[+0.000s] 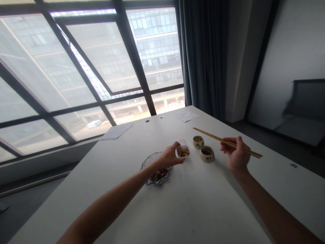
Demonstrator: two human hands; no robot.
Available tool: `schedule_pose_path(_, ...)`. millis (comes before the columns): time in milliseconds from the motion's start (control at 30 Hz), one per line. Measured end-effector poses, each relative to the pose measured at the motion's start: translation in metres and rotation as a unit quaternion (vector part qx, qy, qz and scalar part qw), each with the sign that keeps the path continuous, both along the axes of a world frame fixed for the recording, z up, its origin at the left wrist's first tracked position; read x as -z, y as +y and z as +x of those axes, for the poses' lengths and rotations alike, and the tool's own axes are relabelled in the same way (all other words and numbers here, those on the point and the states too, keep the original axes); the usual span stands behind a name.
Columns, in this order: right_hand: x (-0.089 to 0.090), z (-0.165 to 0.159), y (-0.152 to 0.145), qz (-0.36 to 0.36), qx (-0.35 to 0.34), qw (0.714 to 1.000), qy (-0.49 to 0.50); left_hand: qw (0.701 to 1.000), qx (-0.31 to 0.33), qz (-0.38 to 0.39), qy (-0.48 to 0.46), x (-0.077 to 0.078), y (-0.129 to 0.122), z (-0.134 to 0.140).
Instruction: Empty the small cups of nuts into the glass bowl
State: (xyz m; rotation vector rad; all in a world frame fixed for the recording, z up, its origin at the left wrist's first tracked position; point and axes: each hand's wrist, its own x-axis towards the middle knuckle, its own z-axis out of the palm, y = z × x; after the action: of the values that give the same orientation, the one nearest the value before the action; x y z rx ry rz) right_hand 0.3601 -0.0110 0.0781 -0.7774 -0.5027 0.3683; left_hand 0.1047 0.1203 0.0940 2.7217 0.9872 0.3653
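Note:
My left hand (170,156) grips a small clear plastic container (187,155) with brown pieces of food in it, tilted so its opening faces me. Below that forearm stands a clear glass bowl (149,159) with a wavy rim, partly hidden, with dark brown pieces inside. My right hand (237,154) holds a pair of wooden chopsticks (212,136), their tips pointing left above the table. Between my hands are two small cream cups with dark characters: the farther cup (198,142) has light brown pieces in it, the nearer cup (207,154) has dark contents.
The white table (157,217) runs back to a large window. Sheets of paper (118,131) lie at the far left edge, and another paper (187,116) lies at the back. A dark curtain (205,54) hangs beyond the far corner. A small dark mark (294,165) shows at the right.

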Motion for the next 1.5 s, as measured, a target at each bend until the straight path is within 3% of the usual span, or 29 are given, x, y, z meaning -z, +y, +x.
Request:
schedule_pose_path(200, -0.002, -0.001, -0.003, -0.001, -0.008, 1.0, 0.004, 0.998, 0.023, 0.062, -0.007, -0.043, 0.008, -0.1)
schedule_pose_path(333, -0.001, -0.004, -0.005, -0.006, -0.019, 1.0, 0.004, 0.988, 0.06, 0.136, 0.049, -0.044, 0.006, -0.136)
schedule_pose_path(500, 0.003, -0.008, -0.004, -0.016, -0.029, 0.999, -0.003, 0.957, 0.13, 0.234, 0.114, -0.032, 0.002, -0.137)
schedule_pose_path(667, 0.006, -0.01, -0.002, -0.025, -0.037, 0.999, -0.009, 0.931, 0.19, 0.285, 0.131, -0.035, 0.006, -0.133)
schedule_pose_path(900, 0.005, -0.009, -0.002, -0.022, -0.038, 0.999, -0.006, 0.944, 0.171, 0.268, 0.088, -0.04, 0.007, -0.137)
schedule_pose_path(1033, 0.003, -0.008, -0.002, -0.018, -0.037, 0.999, 0.0, 0.97, 0.081, 0.229, 0.011, -0.041, 0.004, -0.123)
schedule_pose_path(1133, 0.003, -0.006, -0.001, -0.017, -0.036, 0.999, 0.005, 0.984, 0.021, 0.174, -0.043, -0.037, -0.002, -0.095)
schedule_pose_path(1367, 0.003, -0.002, 0.001, -0.008, -0.03, 1.0, 0.006, 0.999, -0.027, 0.012, -0.03, -0.001, -0.013, -0.007)
schedule_pose_path(1500, 0.001, 0.001, 0.002, -0.004, -0.026, 1.0, 0.007, 0.998, -0.05, -0.033, 0.004, 0.017, -0.01, 0.025)
